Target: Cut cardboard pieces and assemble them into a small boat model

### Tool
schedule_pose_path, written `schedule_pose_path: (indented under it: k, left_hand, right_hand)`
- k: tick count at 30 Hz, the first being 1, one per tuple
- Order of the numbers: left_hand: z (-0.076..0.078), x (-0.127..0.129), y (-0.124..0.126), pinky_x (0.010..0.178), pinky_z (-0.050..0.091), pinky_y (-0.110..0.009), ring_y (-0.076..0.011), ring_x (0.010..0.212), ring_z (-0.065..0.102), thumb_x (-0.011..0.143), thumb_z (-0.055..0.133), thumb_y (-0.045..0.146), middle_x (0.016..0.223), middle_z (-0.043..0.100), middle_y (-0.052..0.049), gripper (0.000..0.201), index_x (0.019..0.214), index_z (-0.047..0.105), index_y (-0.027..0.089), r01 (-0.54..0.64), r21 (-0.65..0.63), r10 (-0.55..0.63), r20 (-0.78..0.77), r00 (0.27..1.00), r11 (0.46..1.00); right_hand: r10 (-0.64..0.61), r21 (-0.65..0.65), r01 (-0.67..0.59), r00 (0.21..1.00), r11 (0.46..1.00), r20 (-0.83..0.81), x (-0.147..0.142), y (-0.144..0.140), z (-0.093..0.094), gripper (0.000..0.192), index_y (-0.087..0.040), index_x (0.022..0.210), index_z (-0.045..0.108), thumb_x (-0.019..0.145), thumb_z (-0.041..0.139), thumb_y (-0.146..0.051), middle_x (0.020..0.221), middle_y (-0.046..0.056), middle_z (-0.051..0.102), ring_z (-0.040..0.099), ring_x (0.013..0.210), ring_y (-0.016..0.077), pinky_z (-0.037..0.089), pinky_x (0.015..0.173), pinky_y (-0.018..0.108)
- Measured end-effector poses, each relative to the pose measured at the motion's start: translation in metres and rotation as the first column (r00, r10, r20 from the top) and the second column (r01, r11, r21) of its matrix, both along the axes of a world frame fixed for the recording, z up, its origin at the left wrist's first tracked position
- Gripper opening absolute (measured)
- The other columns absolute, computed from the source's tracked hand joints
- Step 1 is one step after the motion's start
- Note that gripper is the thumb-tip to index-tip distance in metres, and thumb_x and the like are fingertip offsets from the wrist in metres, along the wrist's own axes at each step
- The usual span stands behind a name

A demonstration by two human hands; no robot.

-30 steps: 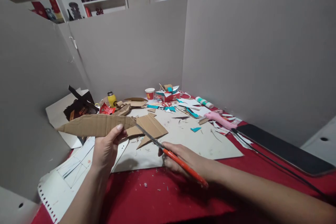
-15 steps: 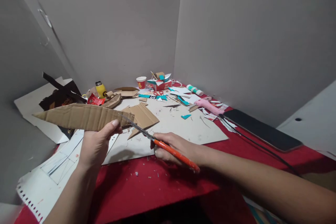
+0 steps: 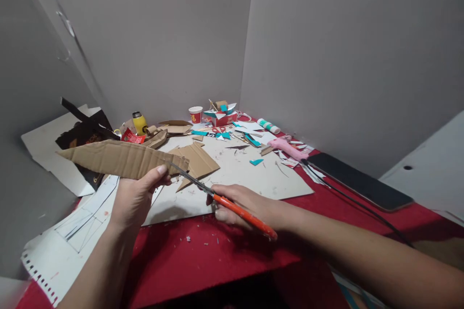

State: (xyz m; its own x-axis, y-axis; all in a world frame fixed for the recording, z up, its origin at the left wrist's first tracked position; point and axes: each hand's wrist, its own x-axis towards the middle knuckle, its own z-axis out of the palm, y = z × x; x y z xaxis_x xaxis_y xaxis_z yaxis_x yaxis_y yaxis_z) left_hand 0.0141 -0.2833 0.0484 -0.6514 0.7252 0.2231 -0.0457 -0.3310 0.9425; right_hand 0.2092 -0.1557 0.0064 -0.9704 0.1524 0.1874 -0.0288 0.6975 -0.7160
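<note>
A long leaf-shaped piece of cardboard (image 3: 112,157), pointed at its left end, is pinched in my left hand (image 3: 139,198), thumb on top near the right part. My right hand (image 3: 239,207) is closed around a pair of scissors (image 3: 244,215) with orange handles. Their dark blades lie across the cardboard's right end, just past my left thumb. Whether the blades are cutting through at this instant I cannot tell. Below the blades, a flat cardboard sheet (image 3: 201,161) rests on the white board (image 3: 261,181).
A spiral-edged paper with a drawing (image 3: 68,241) lies at left, near a black-and-white carton (image 3: 81,140). Behind stand a yellow bottle (image 3: 139,123) and a paper cup (image 3: 195,115). A pink glue gun (image 3: 288,148), its black cable, and a dark slab (image 3: 358,181) lie to the right.
The cardboard's pointed left end has shifted right and slightly up, tilting the piece. Both hands keep nearly the same place and hold.
</note>
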Motion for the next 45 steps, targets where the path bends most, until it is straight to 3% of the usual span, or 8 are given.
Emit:
schedule_pose_path:
  k: [15, 29, 45]
  left_hand:
    - [0.0019, 0.0004, 0.0004, 0.057, 0.054, -0.024, -0.013, 0.059, 0.063, 0.06, 0.082, 0.017, 0.064, 0.067, 0.0, 0.017, 0.071, 0.07, 0.012, 0.013, 0.001, -0.013, 0.011, 1.0, 1.0]
    - [0.0035, -0.0001, -0.0001, 0.054, 0.054, -0.026, -0.0139, 0.054, 0.062, 0.056, 0.082, 0.017, 0.062, 0.066, 0.0, 0.018, 0.067, 0.069, 0.012, 0.014, -0.027, -0.013, 0.046, 0.999, 1.0]
    - [0.0006, -0.0025, 0.0011, 0.055, 0.055, -0.023, -0.0127, 0.055, 0.063, 0.058, 0.083, 0.016, 0.06, 0.068, 0.0, 0.015, 0.066, 0.072, 0.011, 0.059, -0.047, -0.056, 0.061, 0.997, 0.997]
  right_hand:
    - [0.02, -0.076, -0.022, 0.999, 0.997, -0.025, -0.0012, -0.003, 0.0017, 0.062, -0.016, 0.086, 0.051, 0.085, 0.034, -0.076, 0.076, 0.003, 0.05, 0.045, 0.067, 0.0147, 0.041, 0.063, 0.027]
    - [0.014, -0.096, -0.019, 0.998, 0.995, -0.054, -0.0011, -0.0031, -0.0008, 0.052, -0.017, 0.082, 0.05, 0.088, 0.041, -0.068, 0.073, 0.001, 0.051, 0.045, 0.064, 0.0134, 0.041, 0.06, 0.026]
    - [-0.038, -0.164, 0.039, 0.999, 0.986, 0.008, -0.0001, -0.0033, -0.0082, 0.052, -0.018, 0.073, 0.044, 0.085, 0.046, -0.068, 0.067, -0.002, 0.04, 0.035, 0.06, 0.0107, 0.032, 0.054, 0.023]
